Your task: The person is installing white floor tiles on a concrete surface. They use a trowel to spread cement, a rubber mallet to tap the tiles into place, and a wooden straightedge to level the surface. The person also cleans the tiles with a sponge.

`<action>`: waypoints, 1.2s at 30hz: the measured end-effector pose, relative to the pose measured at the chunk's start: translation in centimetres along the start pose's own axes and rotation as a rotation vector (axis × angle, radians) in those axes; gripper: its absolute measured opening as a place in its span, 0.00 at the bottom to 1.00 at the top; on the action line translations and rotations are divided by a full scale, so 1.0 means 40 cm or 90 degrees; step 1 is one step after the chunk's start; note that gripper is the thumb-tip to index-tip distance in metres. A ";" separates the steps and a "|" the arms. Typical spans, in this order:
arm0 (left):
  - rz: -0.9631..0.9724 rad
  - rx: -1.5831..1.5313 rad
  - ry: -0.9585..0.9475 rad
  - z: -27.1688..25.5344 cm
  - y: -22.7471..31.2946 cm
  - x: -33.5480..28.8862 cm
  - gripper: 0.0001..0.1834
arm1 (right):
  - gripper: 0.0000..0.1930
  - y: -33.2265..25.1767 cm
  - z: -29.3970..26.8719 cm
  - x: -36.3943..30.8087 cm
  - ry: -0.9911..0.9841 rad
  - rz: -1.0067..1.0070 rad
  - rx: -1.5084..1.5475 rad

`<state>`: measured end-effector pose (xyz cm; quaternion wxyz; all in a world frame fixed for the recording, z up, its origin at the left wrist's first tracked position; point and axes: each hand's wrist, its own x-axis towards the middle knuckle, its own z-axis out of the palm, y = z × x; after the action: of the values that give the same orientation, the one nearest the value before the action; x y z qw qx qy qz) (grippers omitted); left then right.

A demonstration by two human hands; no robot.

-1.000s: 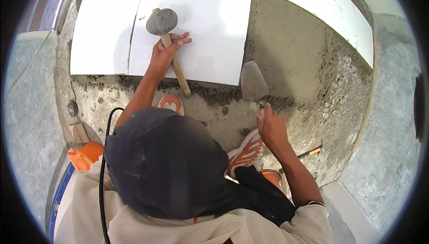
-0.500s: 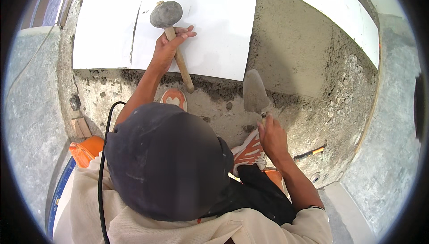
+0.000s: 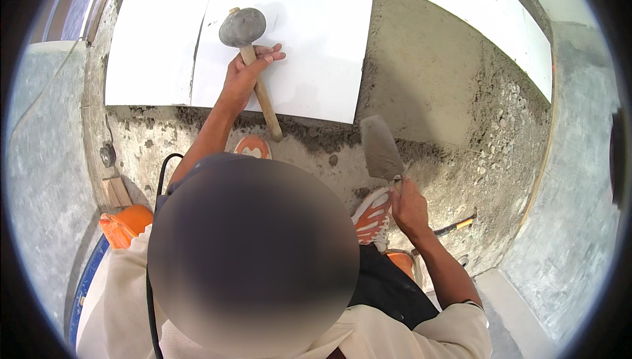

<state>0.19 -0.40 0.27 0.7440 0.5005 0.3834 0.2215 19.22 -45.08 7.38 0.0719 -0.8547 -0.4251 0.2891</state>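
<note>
White tile (image 3: 319,50) beneath mallet (image 3: 243,28) in left hand (image 3: 241,80)

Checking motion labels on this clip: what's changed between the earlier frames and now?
The right hand has drawn the trowel back toward the person and slightly right, away from the near right corner of the white tile. Nothing was taken hold of or let go. Unchanged: the left hand holds the mallet over that tile; tile and grey mortar bed look the same.
</note>
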 end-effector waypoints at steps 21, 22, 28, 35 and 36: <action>-0.039 -0.018 0.002 -0.012 0.010 0.005 0.08 | 0.28 -0.173 -0.268 0.774 0.174 0.077 -0.050; -0.043 -0.014 0.001 -0.008 0.016 0.001 0.08 | 0.28 -0.172 -0.268 0.782 0.174 0.080 -0.059; -0.026 -0.023 -0.022 -0.005 0.015 0.001 0.08 | 0.26 -0.177 -0.285 0.784 0.152 0.059 -0.074; -0.022 -0.006 -0.009 -0.003 0.020 -0.002 0.08 | 0.21 -0.199 -0.255 0.584 0.071 0.005 -0.112; -0.011 -0.007 -0.013 -0.005 0.019 -0.001 0.07 | 0.21 -0.192 -0.237 0.550 0.070 -0.003 -0.126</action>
<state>0.06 -0.01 0.92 0.7523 0.4954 0.3790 0.2121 29.59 -22.19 8.51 0.0111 -0.8712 -0.4489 0.1983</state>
